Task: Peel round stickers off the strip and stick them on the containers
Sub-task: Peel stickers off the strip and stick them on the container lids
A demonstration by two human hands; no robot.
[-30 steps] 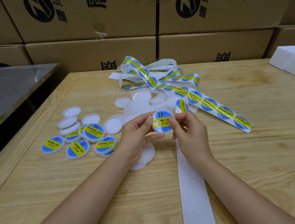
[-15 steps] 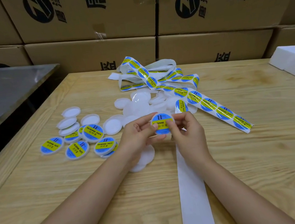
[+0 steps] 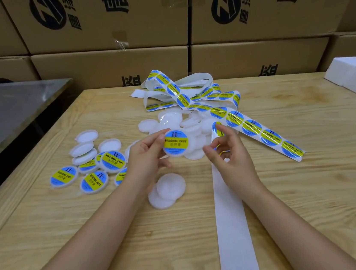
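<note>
- A grey metal table (image 3: 2, 116) stands far to the left of the held container, beyond the edge of the wooden table (image 3: 313, 185).
- A cluster of round white containers lies flat on the wood to the left of the held container. The nearer ones carry blue-and-yellow stickers (image 3: 64, 176), and the farther ones are blank (image 3: 86, 137).
- The left hand (image 3: 145, 154) pinches the held container (image 3: 175, 143) at its left rim, thumb on top and fingers under it. It is lifted off the wood and tilted so its face shows, with a sticker reading "SOLDERING PASTE" across that face.
- Two blank discs (image 3: 168, 191) lie overlapping on the wood, just below the held container.
- A heap of blank containers (image 3: 170, 119) sits right behind the held container.
- The right hand (image 3: 228, 151) hovers just to the right of the held container, apart from it, with fingers loosely curled and spread. I cannot tell whether the raised forefinger touches the strip behind it.
- The sticker strip (image 3: 252, 126) runs from a tangle behind the held container out to its right, stickers facing up.
- A bare white backing strip (image 3: 231, 229) runs from under the right hand to the near table edge, to the lower right of the held container.
- A white foam block (image 3: 353, 75) lies far to the right of the held container.
- Printed cardboard boxes (image 3: 107, 60) are stacked well behind it.
</note>
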